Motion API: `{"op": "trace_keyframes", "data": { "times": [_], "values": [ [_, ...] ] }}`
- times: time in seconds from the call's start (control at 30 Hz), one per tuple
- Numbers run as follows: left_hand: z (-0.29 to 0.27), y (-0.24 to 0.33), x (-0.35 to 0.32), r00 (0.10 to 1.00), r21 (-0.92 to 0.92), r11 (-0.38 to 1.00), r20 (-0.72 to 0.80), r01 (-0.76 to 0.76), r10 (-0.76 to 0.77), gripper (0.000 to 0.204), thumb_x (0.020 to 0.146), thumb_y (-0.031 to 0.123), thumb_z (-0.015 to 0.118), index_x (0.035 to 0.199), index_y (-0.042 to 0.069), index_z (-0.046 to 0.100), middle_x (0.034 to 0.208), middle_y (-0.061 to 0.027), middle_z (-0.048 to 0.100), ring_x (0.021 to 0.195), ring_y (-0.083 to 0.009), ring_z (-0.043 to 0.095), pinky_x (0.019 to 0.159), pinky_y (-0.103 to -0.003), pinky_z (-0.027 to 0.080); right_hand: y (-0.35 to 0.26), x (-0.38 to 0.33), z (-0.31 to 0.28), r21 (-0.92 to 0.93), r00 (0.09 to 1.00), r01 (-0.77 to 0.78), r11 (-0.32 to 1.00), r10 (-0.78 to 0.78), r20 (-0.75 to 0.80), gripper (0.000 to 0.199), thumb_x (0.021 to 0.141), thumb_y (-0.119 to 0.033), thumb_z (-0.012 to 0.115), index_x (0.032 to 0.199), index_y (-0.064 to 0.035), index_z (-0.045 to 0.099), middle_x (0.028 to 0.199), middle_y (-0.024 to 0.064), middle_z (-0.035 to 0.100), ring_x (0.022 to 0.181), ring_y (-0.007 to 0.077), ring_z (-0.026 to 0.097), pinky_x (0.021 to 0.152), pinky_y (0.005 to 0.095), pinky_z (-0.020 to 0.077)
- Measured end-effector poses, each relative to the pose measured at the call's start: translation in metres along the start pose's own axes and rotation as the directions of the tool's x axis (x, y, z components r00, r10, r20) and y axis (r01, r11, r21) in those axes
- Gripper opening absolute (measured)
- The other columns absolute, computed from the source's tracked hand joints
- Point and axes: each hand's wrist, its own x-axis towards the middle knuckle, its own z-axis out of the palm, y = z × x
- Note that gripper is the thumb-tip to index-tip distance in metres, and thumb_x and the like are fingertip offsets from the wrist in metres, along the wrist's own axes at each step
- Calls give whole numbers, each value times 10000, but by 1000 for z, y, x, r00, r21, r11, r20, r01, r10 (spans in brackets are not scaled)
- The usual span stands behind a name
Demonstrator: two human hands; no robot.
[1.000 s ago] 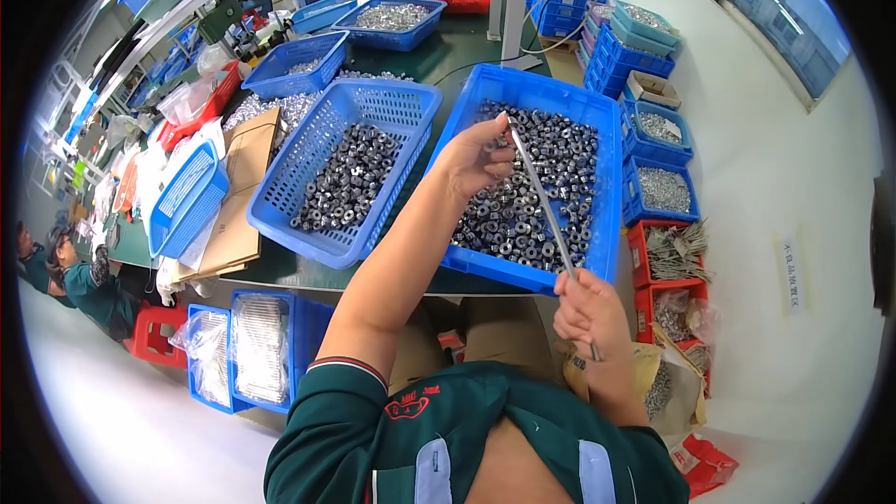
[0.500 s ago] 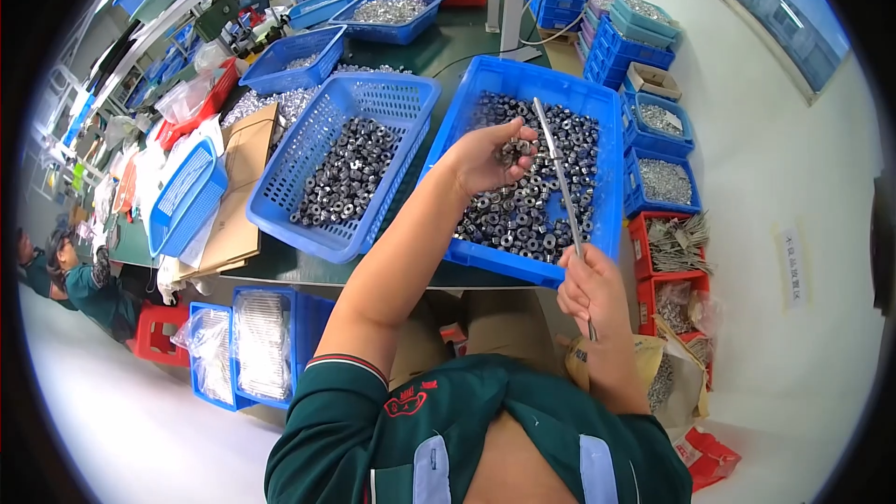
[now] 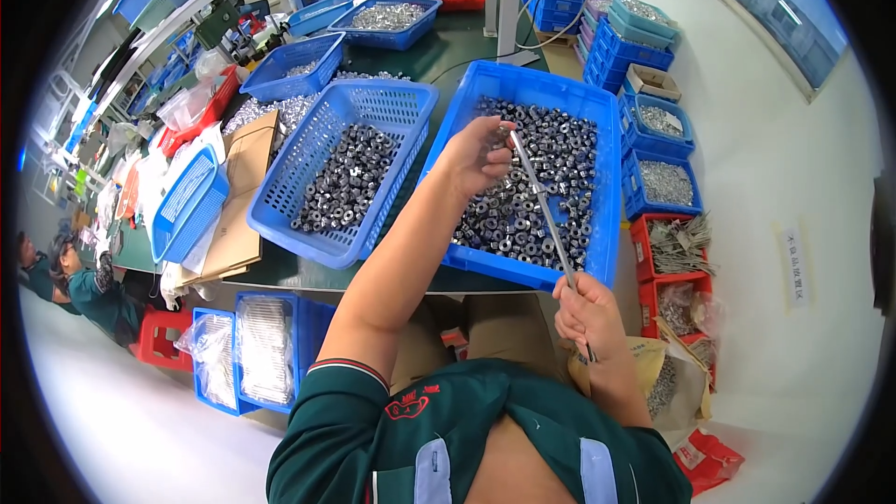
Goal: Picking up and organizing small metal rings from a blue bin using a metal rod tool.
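Note:
My right hand [image 3: 585,310] grips the lower end of a long thin metal rod [image 3: 541,210] that slants up to the left over a solid blue bin [image 3: 611,224] full of small dark metal ring parts [image 3: 546,191]. My left hand [image 3: 476,157] is at the rod's upper tip, fingers pinched around a ring part there. Left of this bin stands a blue mesh basket [image 3: 392,103] holding more dark ring parts [image 3: 343,179].
More blue bins of silvery parts [image 3: 387,17] stand at the back of the green table. Stacked blue and red crates [image 3: 665,182] with metal parts line the right side. Flattened cardboard [image 3: 238,196] lies left. Bagged parts sit in a floor bin [image 3: 266,350]. Other people sit far left [image 3: 79,285].
The rod's upper tip has swung left and farther over the bin. My left hand has moved up with it and stays at its tip. My right hand has kept its grip.

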Motion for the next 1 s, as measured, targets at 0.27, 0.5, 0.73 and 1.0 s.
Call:
{"op": "trace_keyframes", "data": {
  "times": [0.27,0.5,0.73,1.0],
  "values": [
    [5,1,-2,998,151,987,46,-52,46,150,876,175,475,915,32,490,811,-106,589,451,-79,353,366,-201,248,1,3,3,-1,1000,-28,1000,28,14,123,917,-123,490,895,-3,500,519,-49,342,385,26,270,365,186,262],
    [7,5,-9,993,155,986,113,-62,44,150,870,166,501,935,33,526,839,-107,609,450,-77,357,373,-194,252,-7,-3,5,40,999,-40,998,41,-28,118,918,-116,482,885,-4,503,509,-54,336,375,26,253,361,187,247],
    [-4,6,-4,969,202,978,246,-44,-7,170,879,171,511,967,30,547,901,-116,623,444,-69,369,374,-181,266,-8,-5,4,-24,997,-69,997,68,-43,119,916,-122,489,883,-9,503,500,-47,342,364,29,261,360,188,234],
    [6,-3,-4,932,259,961,316,93,-175,241,934,265,487,1011,41,531,969,-141,629,434,-63,380,367,-179,273,1,8,7,-25,998,25,999,-26,-61,122,915,-126,493,884,-8,497,521,-50,351,379,24,274,353,181,250]
  ]
}}
